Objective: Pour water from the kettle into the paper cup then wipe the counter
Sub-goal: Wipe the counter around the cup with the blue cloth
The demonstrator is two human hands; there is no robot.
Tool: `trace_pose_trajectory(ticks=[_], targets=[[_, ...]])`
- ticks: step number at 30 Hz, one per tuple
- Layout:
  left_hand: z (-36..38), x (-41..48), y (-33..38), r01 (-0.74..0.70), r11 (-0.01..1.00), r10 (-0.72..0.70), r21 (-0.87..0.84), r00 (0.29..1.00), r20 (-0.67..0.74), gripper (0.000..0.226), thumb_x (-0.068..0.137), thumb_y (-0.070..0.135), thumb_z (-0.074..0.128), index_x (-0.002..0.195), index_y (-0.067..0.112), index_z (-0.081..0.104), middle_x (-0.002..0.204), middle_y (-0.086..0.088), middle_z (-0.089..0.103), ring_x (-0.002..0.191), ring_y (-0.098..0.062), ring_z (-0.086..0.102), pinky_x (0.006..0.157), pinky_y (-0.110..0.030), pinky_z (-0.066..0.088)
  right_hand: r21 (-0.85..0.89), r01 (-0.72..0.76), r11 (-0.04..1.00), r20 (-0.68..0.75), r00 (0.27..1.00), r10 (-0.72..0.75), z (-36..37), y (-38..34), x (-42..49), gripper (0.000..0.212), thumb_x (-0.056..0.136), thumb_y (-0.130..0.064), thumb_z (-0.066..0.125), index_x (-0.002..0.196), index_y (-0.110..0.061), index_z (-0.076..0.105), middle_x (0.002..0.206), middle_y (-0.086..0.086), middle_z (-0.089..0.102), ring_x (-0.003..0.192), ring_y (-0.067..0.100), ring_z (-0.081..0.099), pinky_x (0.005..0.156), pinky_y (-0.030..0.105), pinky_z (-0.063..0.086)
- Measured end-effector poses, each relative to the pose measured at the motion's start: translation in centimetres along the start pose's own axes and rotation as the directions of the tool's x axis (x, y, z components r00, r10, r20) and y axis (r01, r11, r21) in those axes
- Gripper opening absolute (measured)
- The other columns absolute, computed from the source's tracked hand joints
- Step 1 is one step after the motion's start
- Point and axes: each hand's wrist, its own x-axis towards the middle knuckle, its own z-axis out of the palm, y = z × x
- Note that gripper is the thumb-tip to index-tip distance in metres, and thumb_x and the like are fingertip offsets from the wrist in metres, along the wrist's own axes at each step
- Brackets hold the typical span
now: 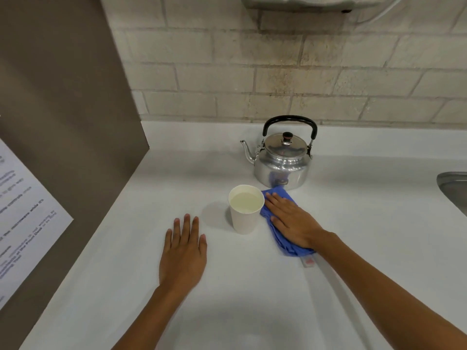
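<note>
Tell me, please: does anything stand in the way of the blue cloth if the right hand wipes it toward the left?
Yes. The paper cup, filled with water, stands right beside the blue cloth on its left, under the right hand. A leftward wipe would probably bump it. The left hand lies flat on the counter beyond.

Pale brick wall behind, brown panel left with printed notice (text blurred), steel sink edge right

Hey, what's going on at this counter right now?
A person is wiping the white counter. The right hand lies flat on a blue cloth just right of a paper cup that holds water. The left hand rests flat and empty on the counter. The kettle stands upright behind, lid on.
</note>
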Motion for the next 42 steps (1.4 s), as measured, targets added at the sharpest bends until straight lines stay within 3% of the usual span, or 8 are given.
trace_pose_trajectory(ticks=[5,13,19,24,28,34,37,42], targets=[[0.0,0.0,-0.3,-0.016,1.000,0.016,0.020,1.000,0.001,0.054,0.097,0.037,0.010,0.142,0.017,-0.011,0.156,-0.004,-0.009,0.143,-0.021,-0.011,0.116,-0.035,-0.005,0.022,0.028,0.999,-0.009,1.000,-0.028,0.6,-0.6,-0.4,0.050,0.100,-0.029,0.024,0.146,-0.021,0.005,0.157,-0.004,0.002,0.140,0.004,-0.007,0.116,0.024,-0.004],[0.1,-0.1,-0.1,-0.008,1.000,0.009,0.027,1.000,-0.017,0.054,0.097,0.037,0.010,0.144,0.017,-0.008,0.157,-0.006,-0.006,0.143,-0.023,-0.008,0.115,-0.036,-0.005,0.010,-0.451,0.892,-0.192,0.875,0.444,1.2,-2.4,-10.5,0.052,0.097,-0.036,0.011,0.144,-0.012,0.004,0.156,0.007,0.004,0.144,0.022,0.004,0.116,0.030,-0.001],[0.1,-0.1,-0.2,-0.008,1.000,0.008,0.008,1.000,-0.001,0.054,0.097,0.036,0.011,0.144,0.017,-0.007,0.157,-0.005,-0.005,0.143,-0.022,-0.007,0.117,-0.037,-0.001,-0.046,-0.299,0.953,-0.143,0.946,0.290,3.3,-14.8,-11.7,0.057,0.097,-0.032,0.006,0.134,-0.012,0.044,0.140,0.003,0.047,0.128,0.022,0.044,0.108,0.034,0.007],[-0.1,-0.2,-0.5,-0.015,1.000,0.016,-0.009,1.000,0.010,0.053,0.097,0.036,0.011,0.144,0.017,-0.006,0.157,-0.004,-0.006,0.143,-0.021,-0.008,0.117,-0.037,-0.001,0.024,-0.347,0.938,-0.159,0.925,0.346,2.2,-9.8,-14.1,0.051,0.097,-0.034,0.020,0.143,-0.016,0.006,0.154,-0.001,0.007,0.143,0.018,0.004,0.114,0.021,-0.009],[-0.1,-0.2,-0.3,-0.011,1.000,0.011,-0.003,1.000,0.009,0.053,0.097,0.037,0.010,0.144,0.017,-0.006,0.157,-0.005,-0.006,0.143,-0.022,-0.008,0.117,-0.037,-0.002,-0.011,-0.520,0.854,-0.210,0.836,0.507,2.9,-10.1,-13.8,0.065,0.086,-0.044,-0.021,0.141,-0.014,-0.008,0.152,0.003,-0.010,0.143,0.021,-0.007,0.114,0.028,-0.011],[0.1,0.1,-0.4,0.005,1.000,-0.005,0.000,0.999,0.034,0.054,0.097,0.037,0.011,0.144,0.017,-0.007,0.157,-0.005,-0.006,0.143,-0.023,-0.008,0.116,-0.037,-0.002,-0.041,-0.432,0.901,-0.214,0.885,0.414,4.4,-18.9,-9.8,0.049,0.091,-0.031,0.039,0.132,-0.006,0.045,0.139,0.011,0.048,0.128,0.027,0.044,0.111,0.035,-0.001],[-0.2,0.1,-0.3,0.012,1.000,-0.011,-0.017,0.998,0.059,0.054,0.098,0.036,0.011,0.144,0.016,-0.007,0.157,-0.005,-0.007,0.143,-0.022,-0.008,0.117,-0.037,-0.002,0.005,-0.378,0.926,-0.174,0.911,0.373,4.5,-20.6,-8.3,0.055,0.090,-0.034,0.046,0.138,-0.008,0.036,0.146,0.009,0.037,0.134,0.025,0.034,0.112,0.040,0.021],[-2.0,-0.4,0.0,0.043,0.987,-0.030,-0.155,0.996,0.086,0.054,0.099,0.032,0.018,0.144,0.014,-0.004,0.157,-0.006,-0.007,0.143,-0.021,-0.008,0.117,-0.036,-0.004,0.297,-0.253,0.921,-0.163,0.937,0.310,3.8,-17.1,-8.6,0.052,0.099,-0.034,0.020,0.146,-0.019,0.003,0.155,-0.007,-0.005,0.143,0.010,-0.004,0.113,0.021,-0.012]])
